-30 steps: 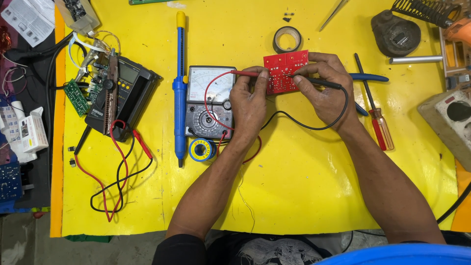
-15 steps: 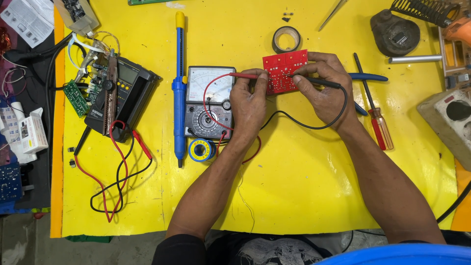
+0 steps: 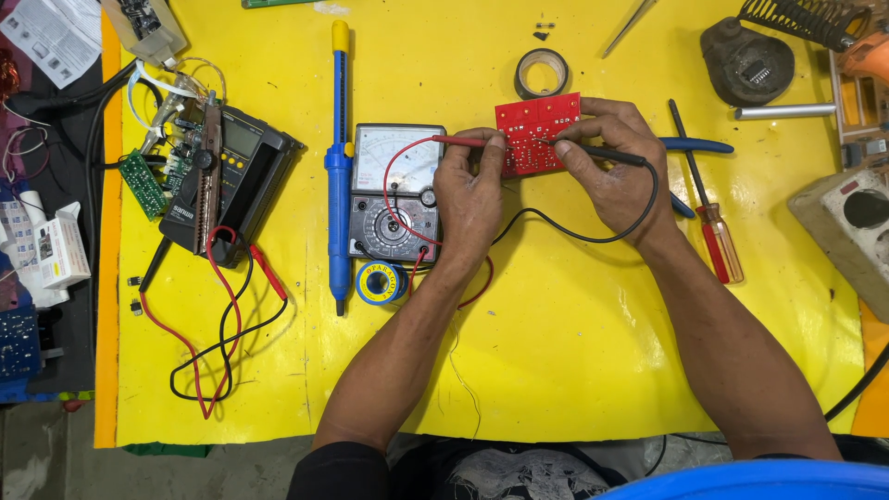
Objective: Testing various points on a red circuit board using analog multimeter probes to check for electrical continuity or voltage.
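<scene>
A red circuit board lies on the yellow table top, just right of an analog multimeter with a needle dial. My left hand grips the red test probe, its tip touching the board's left side. My right hand pinches the black test probe, whose tip rests on the board's middle. Red and black leads loop from the probes back toward the meter.
A blue desoldering pump and a solder spool lie left of the meter. A black digital meter with leads sits far left. A tape roll, a screwdriver, blue-handled pliers and a grey socket box lie right.
</scene>
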